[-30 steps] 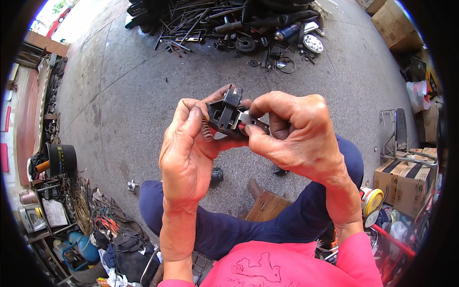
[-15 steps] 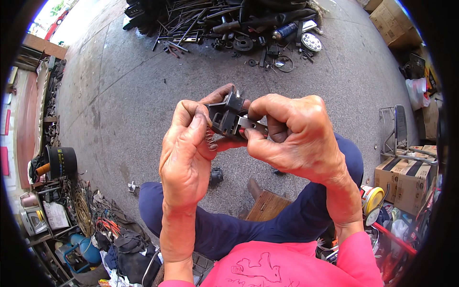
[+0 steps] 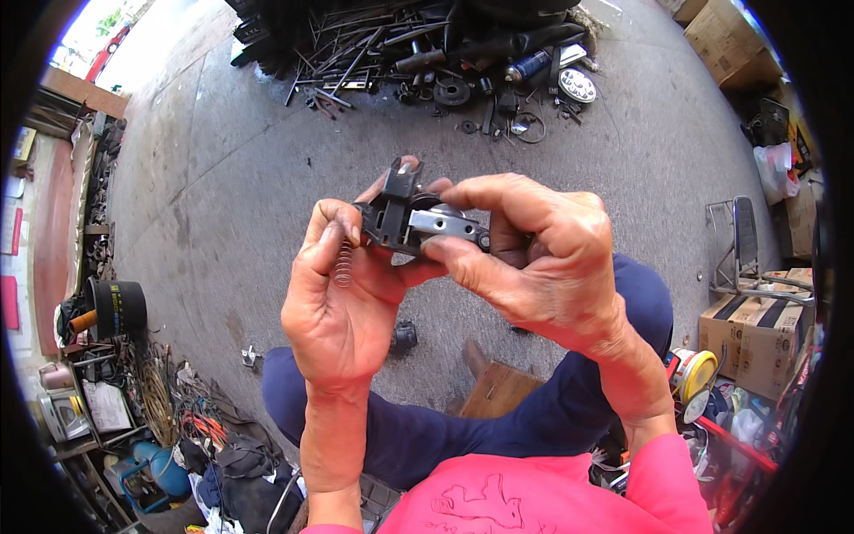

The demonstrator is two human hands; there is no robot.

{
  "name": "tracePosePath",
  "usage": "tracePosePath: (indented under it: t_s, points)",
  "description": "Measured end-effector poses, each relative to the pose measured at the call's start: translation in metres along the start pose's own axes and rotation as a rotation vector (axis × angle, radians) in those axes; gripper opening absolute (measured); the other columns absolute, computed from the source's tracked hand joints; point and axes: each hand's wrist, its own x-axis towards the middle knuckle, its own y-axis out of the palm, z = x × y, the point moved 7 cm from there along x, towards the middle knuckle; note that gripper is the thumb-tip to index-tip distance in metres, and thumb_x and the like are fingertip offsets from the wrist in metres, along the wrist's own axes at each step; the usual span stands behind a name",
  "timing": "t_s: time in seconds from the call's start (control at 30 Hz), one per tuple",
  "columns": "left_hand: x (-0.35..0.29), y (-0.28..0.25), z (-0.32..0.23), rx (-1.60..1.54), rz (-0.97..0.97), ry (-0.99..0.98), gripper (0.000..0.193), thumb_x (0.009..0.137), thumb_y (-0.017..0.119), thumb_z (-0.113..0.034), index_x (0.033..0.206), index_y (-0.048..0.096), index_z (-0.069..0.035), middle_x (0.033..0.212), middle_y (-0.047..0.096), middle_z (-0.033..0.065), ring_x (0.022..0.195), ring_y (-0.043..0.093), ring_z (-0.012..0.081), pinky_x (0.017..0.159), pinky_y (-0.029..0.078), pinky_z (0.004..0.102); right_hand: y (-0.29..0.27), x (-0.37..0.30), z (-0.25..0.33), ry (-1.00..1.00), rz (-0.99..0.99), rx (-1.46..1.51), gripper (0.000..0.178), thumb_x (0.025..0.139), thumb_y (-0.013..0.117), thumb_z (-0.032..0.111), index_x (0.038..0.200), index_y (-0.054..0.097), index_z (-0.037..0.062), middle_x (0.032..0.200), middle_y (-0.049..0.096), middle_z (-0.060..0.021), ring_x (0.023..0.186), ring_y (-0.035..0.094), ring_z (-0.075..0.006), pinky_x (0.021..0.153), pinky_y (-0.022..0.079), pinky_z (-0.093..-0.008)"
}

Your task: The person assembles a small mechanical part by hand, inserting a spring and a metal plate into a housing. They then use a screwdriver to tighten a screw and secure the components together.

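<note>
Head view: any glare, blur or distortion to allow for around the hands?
Head view, centre: pale glare on the metal plate, its holes readable; the spring's coils look distinct, no strong blur. Head view, upper left: daylight washed out. Head view, top: the pile sits dark, detail lost in its blacks. Head view, rim: fisheye bending, black border.

Black mechanism (image 3: pixel 390 217) partly hidden by both hands (image 3: pixel 336 307) (image 3: pixel 556 254)

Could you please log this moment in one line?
left hand: holding black mechanism, coil spring | right hand: holding around silver bracket
</note>
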Motion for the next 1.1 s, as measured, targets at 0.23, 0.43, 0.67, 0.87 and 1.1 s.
tracePosePath:
  t_s: [0.23, 0.43, 0.67, 0.87, 1.1]
  points:
    - [0.002, 0.004, -0.010, -0.125, 0.022, 0.031, 0.020, 0.096, 0.037, -0.023, 0.089, 0.049, -0.009, 0.142, 0.031, 0.0243, 0.132, 0.028, 0.0433, 0.098, 0.040, 0.0549, 0.008, -0.006, -0.020, 0.578, 0.135, 0.401, 0.058, 0.074, 0.079, 0.027, 0.112, 0.054, -0.0081, 0.053, 0.042, 0.0078, 0.048, 0.035, 0.0014, 0.043, 0.024, -0.0185]
    - [0.001, 0.002, -0.007, -0.130, 0.010, -0.033, 0.022, 0.097, 0.035, -0.023, 0.088, 0.047, -0.008, 0.141, 0.028, 0.0280, 0.132, 0.029, 0.0415, 0.087, 0.050, 0.0558, 0.032, -0.014, -0.020, 0.553, 0.139, 0.698, 0.031, 0.083, 0.071, 0.014, 0.103, 0.058, -0.0066, 0.068, 0.060, 0.0005, 0.059, 0.051, -0.0007, 0.050, 0.041, -0.0188]
    - [-0.004, 0.005, -0.016, 0.034, 0.082, -0.014, 0.016, 0.096, 0.034, -0.019, 0.091, 0.042, -0.006, 0.124, 0.048, 0.0256, 0.117, 0.048, 0.0381, 0.068, 0.057, 0.0568, 0.016, -0.003, -0.018, 0.439, 0.152, 0.732, 0.023, 0.086, 0.067, 0.011, 0.102, 0.063, -0.0052, 0.087, 0.067, -0.0054, 0.078, 0.059, -0.0054, 0.065, 0.049, -0.0211]
    - [-0.001, -0.015, -0.036, -0.048, -0.078, -0.022, 0.015, 0.094, 0.037, -0.014, 0.088, 0.046, -0.004, 0.128, 0.044, 0.0280, 0.116, 0.050, 0.0375, 0.066, 0.060, 0.0476, 0.003, -0.001, -0.016, 0.491, 0.312, 0.800, 0.028, 0.084, 0.070, 0.016, 0.103, 0.065, -0.0037, 0.085, 0.066, -0.0033, 0.077, 0.056, -0.0044, 0.064, 0.046, -0.0192]
    - [-0.012, -0.040, 0.017, 0.146, -0.259, -0.379, 0.028, 0.093, 0.041, -0.020, 0.098, 0.057, 0.002, 0.084, 0.063, 0.0157, 0.062, 0.061, 0.0219, 0.049, 0.048, 0.0293, -0.010, -0.001, -0.013, 0.224, 0.594, 0.390, 0.039, 0.075, 0.078, 0.024, 0.100, 0.066, -0.0047, 0.068, 0.066, -0.0052, 0.054, 0.056, -0.0053, 0.045, 0.041, -0.0196]
